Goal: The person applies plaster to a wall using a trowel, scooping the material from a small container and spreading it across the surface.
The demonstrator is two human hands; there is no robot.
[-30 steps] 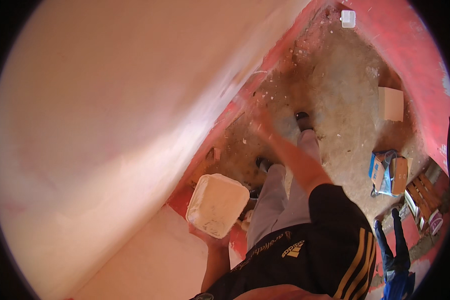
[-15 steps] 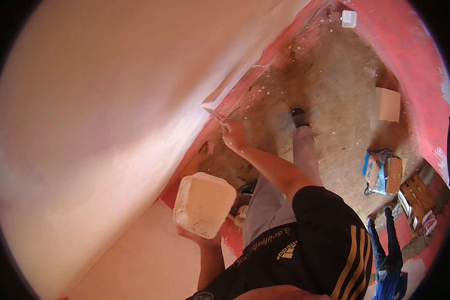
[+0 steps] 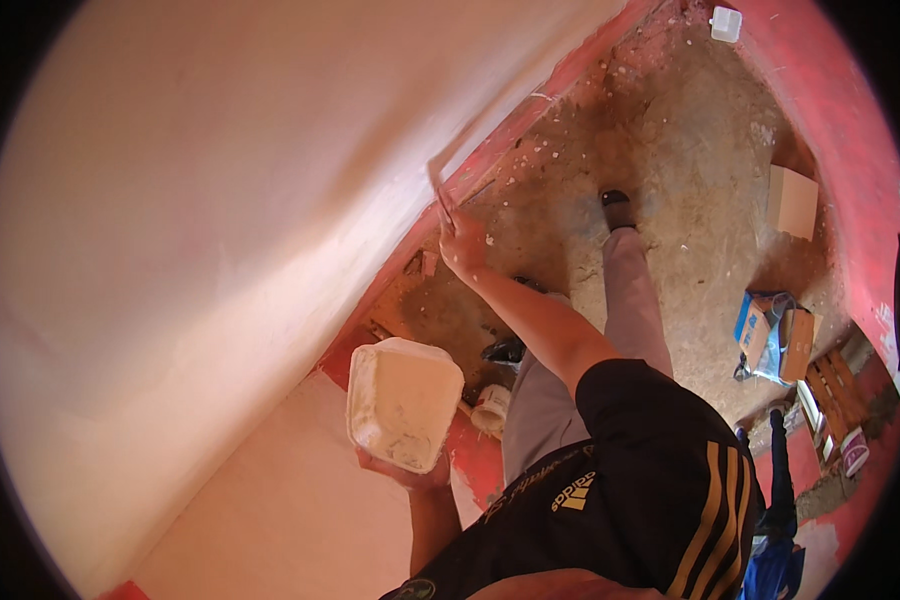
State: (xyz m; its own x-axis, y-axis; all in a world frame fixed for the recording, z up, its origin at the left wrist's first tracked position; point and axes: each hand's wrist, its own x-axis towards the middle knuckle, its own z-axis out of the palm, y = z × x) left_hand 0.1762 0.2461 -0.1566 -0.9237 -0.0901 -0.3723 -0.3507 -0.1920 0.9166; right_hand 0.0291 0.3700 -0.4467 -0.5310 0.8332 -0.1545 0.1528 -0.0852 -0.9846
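Note:
My left hand (image 3: 407,472) supports a white, rounded-square plastic tub (image 3: 357,418) from below and its side. Pale, creamy material coats the inside of the tub, and its fingers are mostly hidden beneath it. Farther ahead, my right hand (image 3: 462,246) is closed round a slim, flat-ended tool (image 3: 442,198); whether it is a brush or a putty knife cannot be made out. The tool's tip is at the lower part of the pale wall (image 3: 240,190), just above the red band (image 3: 490,150) along its foot. A shadow falls on the wall beside it.
The brown floor (image 3: 690,230) is speckled with white spots. A white bucket (image 3: 491,408) and a black bag (image 3: 505,350) are near my legs. To the right are a cardboard box (image 3: 793,202), an open blue-and-brown box (image 3: 773,340), a wooden crate (image 3: 836,390) and another person (image 3: 773,560).
My right hand has moved slightly farther up the picture, and the tool has tilted more upright against the wall. The tub remains in my left hand. The whole view has shifted a little.

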